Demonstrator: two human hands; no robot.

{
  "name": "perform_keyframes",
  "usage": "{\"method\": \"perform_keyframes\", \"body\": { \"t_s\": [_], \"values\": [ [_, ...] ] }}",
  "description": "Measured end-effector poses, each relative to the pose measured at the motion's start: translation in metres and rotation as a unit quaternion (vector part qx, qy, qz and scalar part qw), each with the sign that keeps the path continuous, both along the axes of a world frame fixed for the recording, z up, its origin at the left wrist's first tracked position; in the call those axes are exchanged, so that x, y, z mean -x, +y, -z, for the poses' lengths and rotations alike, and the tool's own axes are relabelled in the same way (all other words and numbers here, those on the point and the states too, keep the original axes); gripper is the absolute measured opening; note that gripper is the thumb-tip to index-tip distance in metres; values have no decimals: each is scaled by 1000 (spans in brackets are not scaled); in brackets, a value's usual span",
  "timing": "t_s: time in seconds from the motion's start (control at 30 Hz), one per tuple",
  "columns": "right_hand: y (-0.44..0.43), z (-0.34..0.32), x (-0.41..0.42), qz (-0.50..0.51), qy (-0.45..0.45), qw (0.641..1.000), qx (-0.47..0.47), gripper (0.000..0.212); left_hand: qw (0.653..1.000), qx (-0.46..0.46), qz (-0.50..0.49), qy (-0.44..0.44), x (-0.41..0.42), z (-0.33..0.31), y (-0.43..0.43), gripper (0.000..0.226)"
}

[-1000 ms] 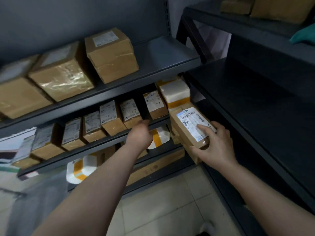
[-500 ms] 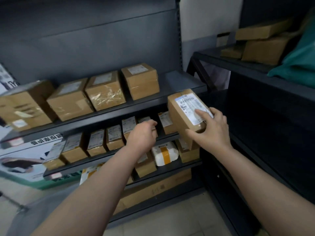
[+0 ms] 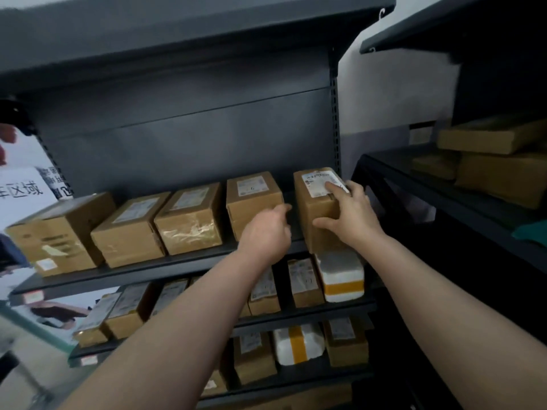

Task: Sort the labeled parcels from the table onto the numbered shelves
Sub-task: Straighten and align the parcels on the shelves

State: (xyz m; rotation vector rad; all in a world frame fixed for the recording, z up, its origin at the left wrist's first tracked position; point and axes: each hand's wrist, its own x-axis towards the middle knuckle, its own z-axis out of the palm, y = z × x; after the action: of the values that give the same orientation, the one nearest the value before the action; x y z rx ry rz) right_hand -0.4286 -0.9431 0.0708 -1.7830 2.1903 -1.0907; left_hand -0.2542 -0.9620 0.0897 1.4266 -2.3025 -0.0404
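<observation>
A brown cardboard parcel [image 3: 316, 211] with a white label on top sits at the right end of the upper shelf [image 3: 165, 266]. My right hand [image 3: 352, 216] grips it, fingers over the label and thumb on its front face. To its left stands another labeled parcel [image 3: 251, 199], and my left hand [image 3: 268, 232] reaches up in front of that one, its fingers loosely curled and touching its front. Three more brown parcels [image 3: 189, 220] line the same shelf further left.
Lower shelves hold several small labeled boxes [image 3: 305, 282] and white packages with orange tape [image 3: 342, 279]. A second dark rack [image 3: 429, 184] stands at the right with stacked flat boxes [image 3: 497, 161]. A printed sign [image 3: 23, 187] hangs at the left.
My right hand has lifted the parcel from the lower shelf level up onto the upper shelf's right end. My left hand rose from the middle shelf to the neighbouring parcel.
</observation>
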Motion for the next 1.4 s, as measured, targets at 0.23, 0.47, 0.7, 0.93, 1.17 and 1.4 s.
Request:
{"method": "perform_keyframes", "body": {
  "t_s": [0.23,0.47,0.7,0.93,1.17,1.4],
  "values": [
    [-39,-2,32,-77,35,996,-7,64,999,-4,21,42,47,-3,-42,53],
    [-82,-7,22,-88,49,995,-13,64,996,27,-64,-49,51,-4,-80,43],
    [-106,-1,19,-90,52,995,-2,65,993,52,-50,-97,50,-5,-101,46],
    [-106,3,17,-75,119,990,-1,71,993,48,-39,-103,45,1,-105,55],
    [-106,-15,-51,-113,183,973,89,59,989,56,-126,-54,-12,10,-97,69],
    [-106,-22,-169,-215,191,955,64,46,969,35,-239,-53,-150,13,-78,66]
  ]
}}
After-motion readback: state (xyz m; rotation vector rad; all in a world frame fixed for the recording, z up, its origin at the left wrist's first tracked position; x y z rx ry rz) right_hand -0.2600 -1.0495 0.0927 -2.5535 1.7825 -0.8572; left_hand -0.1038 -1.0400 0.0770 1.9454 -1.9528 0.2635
